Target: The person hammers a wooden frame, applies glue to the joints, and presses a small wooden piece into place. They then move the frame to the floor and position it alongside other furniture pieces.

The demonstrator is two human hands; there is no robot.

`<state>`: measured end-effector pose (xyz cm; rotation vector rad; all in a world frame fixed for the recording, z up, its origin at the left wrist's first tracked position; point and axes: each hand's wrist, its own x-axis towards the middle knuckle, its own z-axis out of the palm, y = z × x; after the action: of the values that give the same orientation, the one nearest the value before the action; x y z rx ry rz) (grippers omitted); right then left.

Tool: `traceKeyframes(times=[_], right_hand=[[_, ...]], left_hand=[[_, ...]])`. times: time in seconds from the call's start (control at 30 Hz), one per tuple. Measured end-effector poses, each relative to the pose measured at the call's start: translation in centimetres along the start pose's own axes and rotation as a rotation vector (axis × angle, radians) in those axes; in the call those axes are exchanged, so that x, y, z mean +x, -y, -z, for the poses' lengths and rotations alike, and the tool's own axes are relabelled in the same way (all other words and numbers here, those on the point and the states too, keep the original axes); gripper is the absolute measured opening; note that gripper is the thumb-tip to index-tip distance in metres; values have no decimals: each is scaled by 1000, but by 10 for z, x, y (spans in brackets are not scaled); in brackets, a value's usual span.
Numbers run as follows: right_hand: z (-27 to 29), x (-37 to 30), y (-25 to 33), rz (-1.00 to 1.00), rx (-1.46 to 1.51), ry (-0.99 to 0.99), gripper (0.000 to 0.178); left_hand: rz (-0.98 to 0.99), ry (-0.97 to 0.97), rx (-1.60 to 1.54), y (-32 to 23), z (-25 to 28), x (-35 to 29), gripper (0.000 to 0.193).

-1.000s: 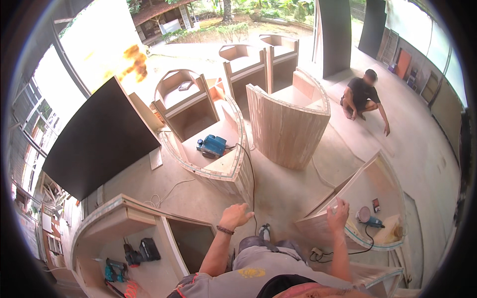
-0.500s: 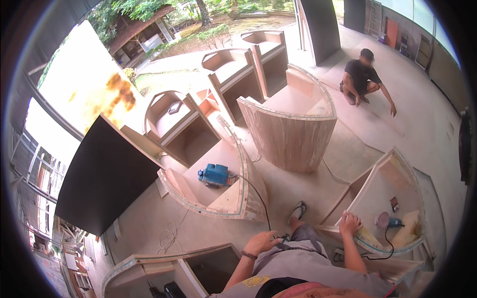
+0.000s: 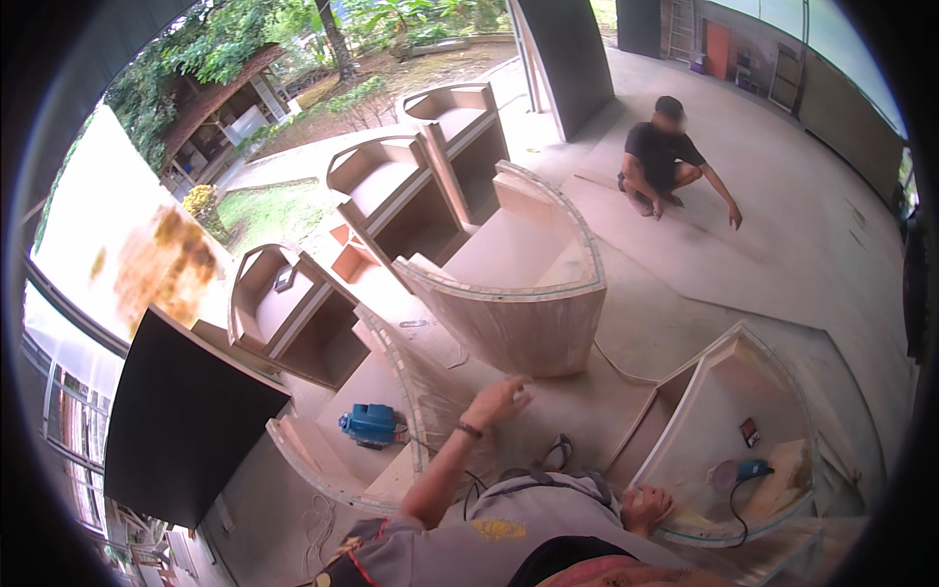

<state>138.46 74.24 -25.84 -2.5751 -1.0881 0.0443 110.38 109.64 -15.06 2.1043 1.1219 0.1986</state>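
Note:
My left hand (image 3: 497,401) is stretched out in front of the middle curved wooden cabinet (image 3: 509,323). Its fingers are loosely bent and apart, and nothing shows in them. My right hand (image 3: 648,509) is low by my side, at the near edge of the right curved cabinet (image 3: 685,536); its fingers are slightly curled and I see nothing held. Inside that cabinet lie a blue angle grinder (image 3: 751,468) with a round disc and a small dark red packet (image 3: 749,431). Left of my forearm, a blue electric planer (image 3: 370,424) sits on the left curved cabinet (image 3: 313,473).
A person (image 3: 667,161) in dark clothes squats on the concrete floor at the far right. More cabinets (image 3: 377,181) stand at the back left, beside a large black curved panel (image 3: 186,411). Power cords lie across the floor and in the right cabinet.
My left hand has moved from my waist out toward the middle cabinet. My right hand has drawn back from the right cabinet's corner toward my body. The view has shifted; the squatting person keeps the same pose.

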Motion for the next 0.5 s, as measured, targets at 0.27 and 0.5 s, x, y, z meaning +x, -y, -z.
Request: traceKeyframes(times=[0.27,0.5], right_hand=[[20,17,14,4,49,-11,39],[-11,24,-2,-463,-195,-360,48]], left_hand=[[-62,-426,60,0,-6,170,48],[0,-555,212,31,-19,279,46]])
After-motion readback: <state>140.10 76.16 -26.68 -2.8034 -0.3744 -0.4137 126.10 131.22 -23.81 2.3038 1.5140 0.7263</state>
